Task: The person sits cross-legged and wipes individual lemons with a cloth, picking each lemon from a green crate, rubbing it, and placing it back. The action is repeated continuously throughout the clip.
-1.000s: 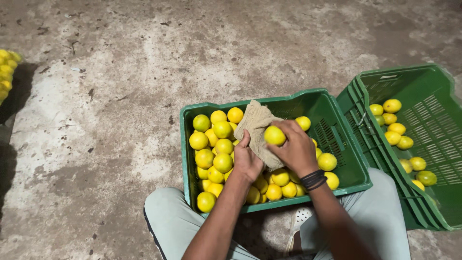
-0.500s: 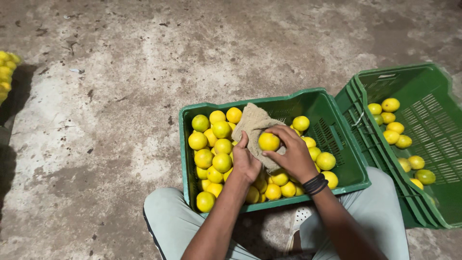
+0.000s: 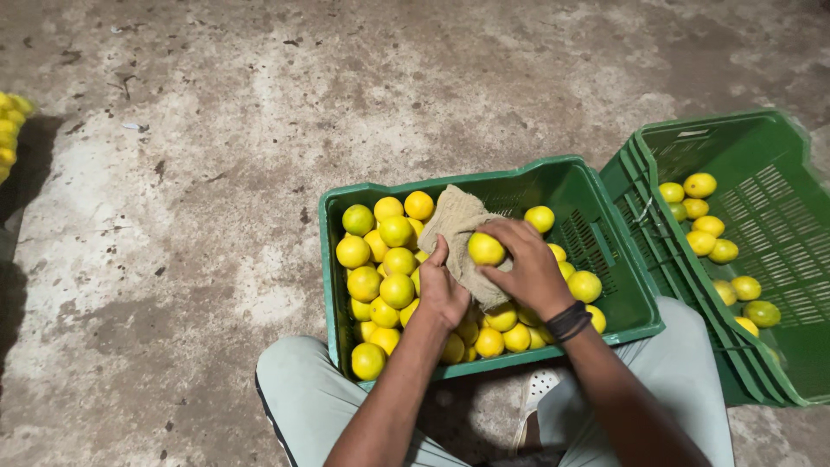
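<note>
Currently: lemon held against cloth, over the near crate
Left hand [image 3: 443, 290] grips the tan cloth [image 3: 460, 232] from below; right hand [image 3: 526, 264] pinches one lemon [image 3: 486, 249] in its fingertips, pressed onto the cloth. Both sit above the green crate [image 3: 605, 225], lemons piled on its left side. Second crate [image 3: 778, 138] to the right, tilted, touching the first, few lemons inside
</note>
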Available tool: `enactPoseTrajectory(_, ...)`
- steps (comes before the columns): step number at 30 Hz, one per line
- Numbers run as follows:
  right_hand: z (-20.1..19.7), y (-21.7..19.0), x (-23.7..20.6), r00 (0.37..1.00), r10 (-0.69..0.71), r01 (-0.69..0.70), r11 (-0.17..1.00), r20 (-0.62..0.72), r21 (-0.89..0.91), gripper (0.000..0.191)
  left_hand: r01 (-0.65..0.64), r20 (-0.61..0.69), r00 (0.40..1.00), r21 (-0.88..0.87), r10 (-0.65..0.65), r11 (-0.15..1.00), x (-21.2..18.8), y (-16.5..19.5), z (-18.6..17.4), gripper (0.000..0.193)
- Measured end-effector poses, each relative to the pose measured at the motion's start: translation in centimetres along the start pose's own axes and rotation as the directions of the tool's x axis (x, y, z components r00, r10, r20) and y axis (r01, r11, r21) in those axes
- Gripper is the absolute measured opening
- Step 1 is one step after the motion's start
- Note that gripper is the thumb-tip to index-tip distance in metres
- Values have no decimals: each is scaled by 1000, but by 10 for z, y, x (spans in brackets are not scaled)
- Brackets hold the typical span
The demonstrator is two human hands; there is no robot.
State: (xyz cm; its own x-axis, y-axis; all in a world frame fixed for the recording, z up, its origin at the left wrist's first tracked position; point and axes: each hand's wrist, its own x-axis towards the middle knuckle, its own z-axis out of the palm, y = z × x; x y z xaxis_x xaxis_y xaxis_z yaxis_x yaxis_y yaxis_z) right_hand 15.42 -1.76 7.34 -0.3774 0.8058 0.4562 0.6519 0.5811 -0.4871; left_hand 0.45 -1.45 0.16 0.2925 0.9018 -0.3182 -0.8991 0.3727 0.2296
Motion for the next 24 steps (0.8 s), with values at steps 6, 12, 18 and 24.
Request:
enactPoseTrajectory(6, -8, 4, 4, 979, 74, -128, 950, 190, 285, 59, -35, 92, 995, 3, 35, 999, -1, 3, 0, 57)
enactPoseTrajectory(12, -2, 2, 4, 989, 71, -83, 992, 127, 91, 53, -57, -5, 998, 68, 58, 996, 0, 3, -1, 53)
enactPoseTrajectory(18, 2, 0, -2, 991, 127, -131, 941, 33, 312, 52, -15, 114, 993, 14, 13, 1000, -3, -1, 0, 56)
enactPoseTrajectory(24, -4, -1, -6, 945, 156, -257, 899, 288, 355, 66, -45, -15, 999, 21, 45, 999, -4, 5, -3, 54)
